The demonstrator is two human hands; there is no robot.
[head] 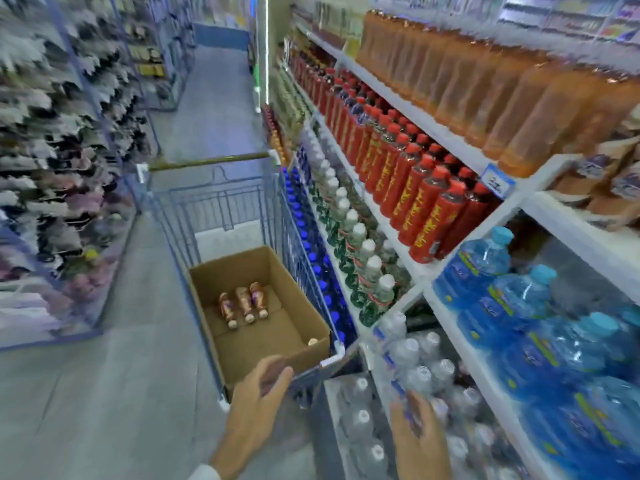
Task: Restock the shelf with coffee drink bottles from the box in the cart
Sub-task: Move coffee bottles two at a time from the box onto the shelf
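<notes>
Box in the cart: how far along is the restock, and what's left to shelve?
Mostly done, it seems: the box is largely bare cardboard. In hand: nothing plainly; the left hand reaches at the box's near edge, the right hand is by the clear water bottles, blurred. Still to shelve: three coffee bottles lying flat, perhaps a fourth cap in the near corner.

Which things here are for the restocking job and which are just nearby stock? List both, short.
Job: small brown coffee bottles lying in the brown cardboard box; the blue wire cart holding it.
Just nearby: red-capped red bottles, tall orange drink bottles, blue water jugs, clear white-capped water bottles.
</notes>
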